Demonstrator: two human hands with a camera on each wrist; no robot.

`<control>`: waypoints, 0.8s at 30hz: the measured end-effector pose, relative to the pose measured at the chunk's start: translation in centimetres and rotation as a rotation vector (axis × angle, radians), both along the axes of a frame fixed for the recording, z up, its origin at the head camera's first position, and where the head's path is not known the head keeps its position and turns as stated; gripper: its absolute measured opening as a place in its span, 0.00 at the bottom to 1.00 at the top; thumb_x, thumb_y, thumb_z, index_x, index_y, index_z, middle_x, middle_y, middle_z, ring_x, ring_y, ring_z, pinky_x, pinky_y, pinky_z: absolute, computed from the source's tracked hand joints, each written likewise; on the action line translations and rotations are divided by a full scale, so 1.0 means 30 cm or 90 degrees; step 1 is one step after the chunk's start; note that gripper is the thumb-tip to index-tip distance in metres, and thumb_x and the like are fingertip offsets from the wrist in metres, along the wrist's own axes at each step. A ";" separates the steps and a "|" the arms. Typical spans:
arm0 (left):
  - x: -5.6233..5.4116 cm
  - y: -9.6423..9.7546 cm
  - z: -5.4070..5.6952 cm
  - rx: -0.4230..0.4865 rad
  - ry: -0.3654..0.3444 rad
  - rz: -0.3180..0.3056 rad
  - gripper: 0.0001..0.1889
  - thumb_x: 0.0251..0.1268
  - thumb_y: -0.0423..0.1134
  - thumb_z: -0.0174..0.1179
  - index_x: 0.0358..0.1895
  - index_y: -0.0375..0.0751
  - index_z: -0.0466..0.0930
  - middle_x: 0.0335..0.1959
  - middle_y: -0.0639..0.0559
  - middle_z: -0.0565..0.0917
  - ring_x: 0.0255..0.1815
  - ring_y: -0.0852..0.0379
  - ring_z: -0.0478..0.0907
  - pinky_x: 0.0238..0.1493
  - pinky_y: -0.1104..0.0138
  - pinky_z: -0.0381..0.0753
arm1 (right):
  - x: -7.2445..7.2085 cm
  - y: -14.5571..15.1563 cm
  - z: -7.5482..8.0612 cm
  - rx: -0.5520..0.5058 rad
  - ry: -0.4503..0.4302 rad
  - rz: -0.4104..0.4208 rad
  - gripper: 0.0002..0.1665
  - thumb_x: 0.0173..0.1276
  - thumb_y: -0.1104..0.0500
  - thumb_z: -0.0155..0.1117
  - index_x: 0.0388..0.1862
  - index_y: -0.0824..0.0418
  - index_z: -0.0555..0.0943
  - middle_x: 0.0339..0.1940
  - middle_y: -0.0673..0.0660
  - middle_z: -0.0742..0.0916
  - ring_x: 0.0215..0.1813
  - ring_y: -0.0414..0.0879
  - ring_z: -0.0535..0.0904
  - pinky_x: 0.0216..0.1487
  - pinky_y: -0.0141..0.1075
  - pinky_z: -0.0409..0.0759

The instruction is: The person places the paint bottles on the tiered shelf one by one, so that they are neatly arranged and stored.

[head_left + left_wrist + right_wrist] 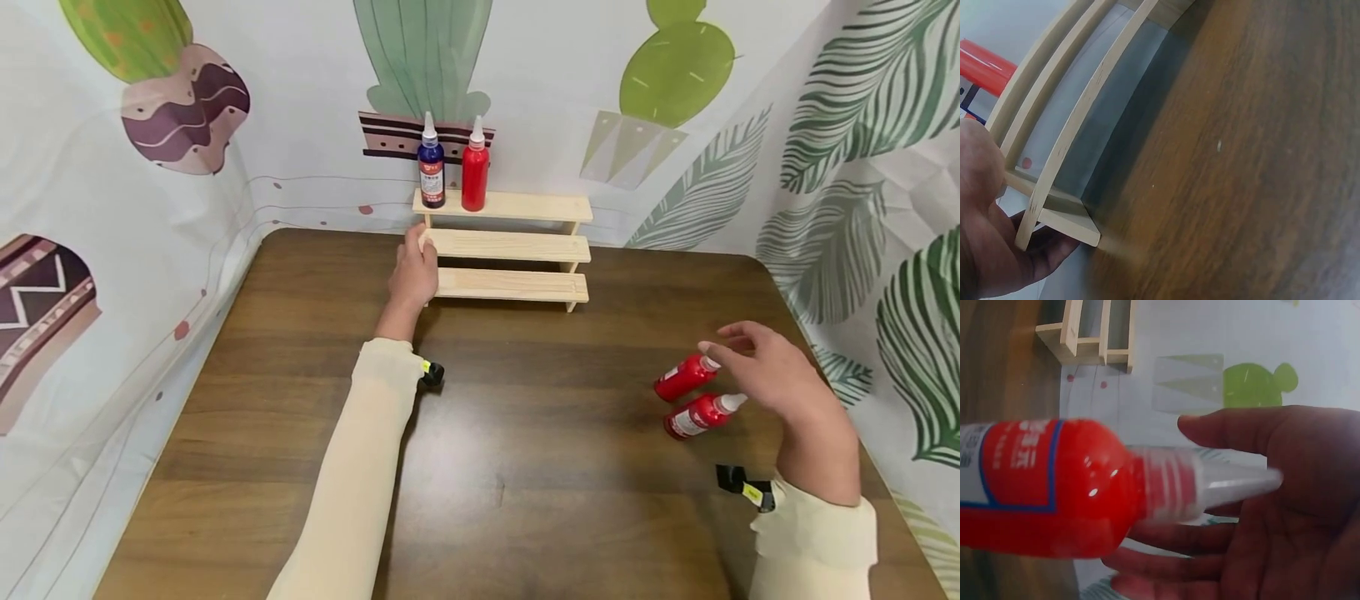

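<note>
A three-tier wooden display rack stands at the back of the table. My left hand grips its left end; in the left wrist view the fingers curl around the side panel. On the top tier, toward the left, a dark blue bottle and a red bottle with pointed white caps stand upright. My right hand is beside two more red bottles, a farther one and a nearer one. Its fingers are loosely bent and grasp neither bottle. A red bottle looms close in the right wrist view.
The brown wooden table extends toward me from the rack. A white cloth printed with cacti and leaves hangs behind and along both sides. The rack's middle tier and bottom tier carry no bottles.
</note>
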State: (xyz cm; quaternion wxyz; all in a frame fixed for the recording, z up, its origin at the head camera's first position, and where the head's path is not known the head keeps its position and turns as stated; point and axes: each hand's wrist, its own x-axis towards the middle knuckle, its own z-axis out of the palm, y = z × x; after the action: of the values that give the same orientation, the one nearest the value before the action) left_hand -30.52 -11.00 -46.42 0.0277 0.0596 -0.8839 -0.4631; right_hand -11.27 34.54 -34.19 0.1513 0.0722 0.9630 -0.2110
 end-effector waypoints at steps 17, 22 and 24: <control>0.011 -0.007 0.015 -0.003 -0.008 -0.013 0.27 0.87 0.58 0.29 0.83 0.65 0.52 0.71 0.38 0.70 0.69 0.34 0.75 0.69 0.38 0.69 | -0.043 0.090 -0.124 -0.270 -0.088 0.062 0.36 0.84 0.48 0.55 0.78 0.71 0.63 0.65 0.75 0.79 0.51 0.54 0.89 0.46 0.35 0.89; 0.012 -0.008 0.014 -0.004 -0.007 -0.013 0.27 0.87 0.58 0.28 0.83 0.66 0.52 0.71 0.38 0.70 0.70 0.35 0.74 0.70 0.38 0.68 | -0.049 0.103 -0.151 -0.309 -0.110 0.076 0.36 0.81 0.50 0.59 0.78 0.69 0.63 0.70 0.76 0.74 0.54 0.54 0.85 0.48 0.38 0.90; 0.013 -0.008 0.014 -0.003 -0.005 -0.012 0.27 0.87 0.58 0.29 0.83 0.65 0.52 0.71 0.38 0.70 0.70 0.35 0.74 0.69 0.37 0.69 | -0.050 0.104 -0.154 -0.320 -0.117 0.081 0.36 0.80 0.51 0.61 0.77 0.67 0.64 0.71 0.76 0.74 0.55 0.55 0.84 0.47 0.40 0.90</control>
State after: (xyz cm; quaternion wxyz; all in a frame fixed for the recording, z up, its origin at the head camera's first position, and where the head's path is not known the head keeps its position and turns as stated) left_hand -30.12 -11.25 -46.01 0.0202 0.0528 -0.8855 -0.4612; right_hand -12.78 37.65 -38.82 0.2641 -0.0093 0.8653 -0.4260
